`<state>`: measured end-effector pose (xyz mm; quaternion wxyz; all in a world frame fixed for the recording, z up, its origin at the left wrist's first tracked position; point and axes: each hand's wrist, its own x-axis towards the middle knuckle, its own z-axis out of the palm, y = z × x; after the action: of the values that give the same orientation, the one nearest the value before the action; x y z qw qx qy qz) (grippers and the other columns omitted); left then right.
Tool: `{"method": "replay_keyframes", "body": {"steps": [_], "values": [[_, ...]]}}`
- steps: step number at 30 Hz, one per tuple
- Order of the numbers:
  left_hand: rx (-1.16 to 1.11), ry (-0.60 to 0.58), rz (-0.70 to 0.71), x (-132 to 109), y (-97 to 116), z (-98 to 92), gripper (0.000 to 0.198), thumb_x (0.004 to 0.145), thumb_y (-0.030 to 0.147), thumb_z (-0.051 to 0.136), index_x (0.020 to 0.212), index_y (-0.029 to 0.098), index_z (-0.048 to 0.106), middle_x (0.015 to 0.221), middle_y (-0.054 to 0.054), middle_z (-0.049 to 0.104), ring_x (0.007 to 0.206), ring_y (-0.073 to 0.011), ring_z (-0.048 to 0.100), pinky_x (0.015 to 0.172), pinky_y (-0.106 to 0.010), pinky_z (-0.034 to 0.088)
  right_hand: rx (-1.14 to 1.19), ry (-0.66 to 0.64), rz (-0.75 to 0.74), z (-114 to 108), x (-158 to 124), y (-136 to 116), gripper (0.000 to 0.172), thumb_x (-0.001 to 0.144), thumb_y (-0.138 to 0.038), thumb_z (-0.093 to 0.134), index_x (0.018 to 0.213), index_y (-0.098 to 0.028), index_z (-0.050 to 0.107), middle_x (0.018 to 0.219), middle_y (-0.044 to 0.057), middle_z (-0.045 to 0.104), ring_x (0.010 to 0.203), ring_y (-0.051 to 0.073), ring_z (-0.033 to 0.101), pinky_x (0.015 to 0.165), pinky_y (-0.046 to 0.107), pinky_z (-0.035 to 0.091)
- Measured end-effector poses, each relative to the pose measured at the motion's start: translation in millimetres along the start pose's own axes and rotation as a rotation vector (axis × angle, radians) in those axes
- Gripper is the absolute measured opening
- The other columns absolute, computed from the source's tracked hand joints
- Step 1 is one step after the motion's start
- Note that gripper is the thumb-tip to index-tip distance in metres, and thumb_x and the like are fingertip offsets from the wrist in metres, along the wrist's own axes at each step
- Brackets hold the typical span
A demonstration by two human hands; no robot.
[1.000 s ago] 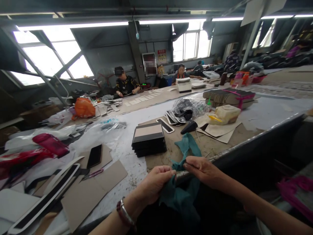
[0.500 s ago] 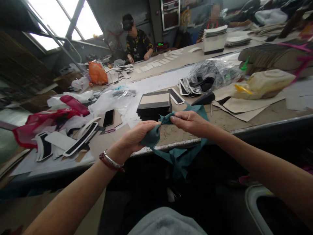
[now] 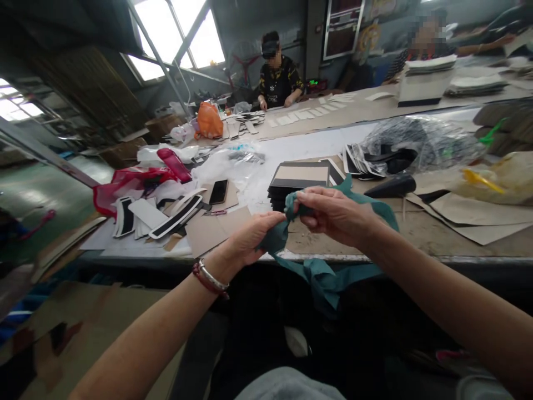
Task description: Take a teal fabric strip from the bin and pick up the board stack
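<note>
Both hands hold a long teal cloth strip [image 3: 322,275] at the table's front edge. My left hand [image 3: 252,236] pinches a bunched part of it between thumb and fingers, with a bracelet on the wrist. Close beside it, my right hand [image 3: 328,214] grips the same strip, fingers closed round a crumpled end. The rest of the cloth loops behind the right hand and hangs below the edge. Just beyond the hands stands a stack of dark-edged panels [image 3: 302,175], its top one beige in the middle.
Left on the table lie a phone [image 3: 219,192], cut black-and-white strips [image 3: 177,216] and a red bag [image 3: 120,186]. To the right are a black cone-shaped object [image 3: 391,186], clear plastic wrap [image 3: 433,141] and beige sheets [image 3: 470,214]. A co-worker [image 3: 277,80] sits across the table.
The view has swung left, so the scene sits further right. My right hand has turned and curled its fingers more around the cloth; both hands still hold it.
</note>
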<state>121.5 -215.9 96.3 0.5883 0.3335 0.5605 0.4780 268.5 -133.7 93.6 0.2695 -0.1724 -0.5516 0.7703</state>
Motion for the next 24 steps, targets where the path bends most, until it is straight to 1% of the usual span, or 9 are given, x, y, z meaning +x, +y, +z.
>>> {"method": "replay_keyframes", "body": {"steps": [2,4,7,11,16,18,19,22,24], "values": [[-0.015,-0.048,0.028,-6,-7,-7.5,0.024,0.068,0.035,0.067,0.070,0.014,0.057,0.055,0.004,0.047,0.045,-0.0053,0.039,0.040,-0.017,0.028,0.048,-0.058,0.030,10,-3,4,0.033,0.077,-0.045,0.065,0.070,-0.014,0.056,0.057,-0.004,0.048,0.041,0.004,0.036,0.038,0.018,0.021],[-0.005,-0.145,0.024,-14,-16,-17.0,0.029,0.069,0.039,0.069,0.071,0.013,0.058,0.055,0.004,0.046,0.046,-0.0050,0.037,0.043,-0.017,0.027,0.046,-0.062,0.073,18,-9,9,0.039,0.080,-0.047,0.061,0.062,-0.015,0.048,0.053,-0.005,0.042,0.039,0.003,0.028,0.038,0.019,0.016],[0.033,-0.311,-0.061,-24,-32,-35.1,0.037,0.073,0.046,0.066,0.064,0.014,0.050,0.053,0.006,0.036,0.046,-0.0041,0.029,0.043,-0.020,0.020,-0.036,-0.069,0.223,25,-20,15,0.048,0.083,-0.053,0.055,0.057,-0.017,0.038,0.049,-0.008,0.029,0.042,0.003,0.018,0.039,0.020,0.012],[0.033,-0.380,-0.111,-27,-47,-57.6,0.044,0.075,0.050,0.064,0.058,0.017,0.040,0.051,0.007,0.028,0.045,-0.0047,0.021,0.043,-0.024,0.014,-0.122,-0.030,0.354,26,-24,20,0.050,0.085,-0.058,0.049,0.057,-0.018,0.036,0.049,-0.008,0.025,0.043,0.005,0.017,0.041,0.022,0.011],[0.090,-0.377,-0.092,-29,-48,-72.1,0.048,0.075,0.052,0.062,0.055,0.018,0.035,0.049,0.008,0.025,0.046,-0.0052,0.018,0.042,-0.025,0.011,-0.291,-0.002,0.416,30,-18,22,0.054,0.084,-0.062,0.045,0.056,-0.017,0.041,0.047,-0.007,0.027,0.044,0.006,0.021,0.042,0.023,0.015],[0.119,-0.379,-0.091,-33,-48,-79.6,0.048,0.075,0.052,0.062,0.054,0.018,0.036,0.049,0.007,0.026,0.046,-0.0051,0.019,0.042,-0.024,0.013,-0.305,-0.014,0.442,30,-16,21,0.054,0.083,-0.064,0.046,0.056,-0.017,0.042,0.047,-0.006,0.028,0.045,0.007,0.022,0.042,0.023,0.016],[0.104,-0.370,-0.107,-36,-49,-85.2,0.048,0.074,0.053,0.063,0.053,0.018,0.037,0.048,0.007,0.027,0.044,-0.0049,0.020,0.041,-0.023,0.013,-0.289,0.012,0.462,27,-17,20,0.054,0.082,-0.064,0.047,0.055,-0.018,0.040,0.048,-0.006,0.027,0.044,0.007,0.020,0.042,0.023,0.015],[-0.069,-0.243,-0.180,-43,-56,-108.6,0.051,0.070,0.055,0.066,0.052,0.020,0.033,0.043,0.009,0.026,0.038,-0.0034,0.018,0.038,-0.022,0.012,-0.252,0.242,0.499,10,-22,14,0.055,0.078,-0.065,0.051,0.052,-0.020,0.034,0.048,-0.007,0.019,0.043,0.007,0.013,0.041,0.025,0.011],[-0.156,-0.157,-0.188,-44,-63,-124.8,0.053,0.068,0.054,0.068,0.052,0.020,0.031,0.042,0.010,0.025,0.037,-0.0028,0.017,0.037,-0.021,0.011,-0.302,0.382,0.483,-5,-27,12,0.056,0.078,-0.066,0.051,0.050,-0.020,0.034,0.048,-0.006,0.017,0.043,0.008,0.012,0.041,0.027,0.012]]}}
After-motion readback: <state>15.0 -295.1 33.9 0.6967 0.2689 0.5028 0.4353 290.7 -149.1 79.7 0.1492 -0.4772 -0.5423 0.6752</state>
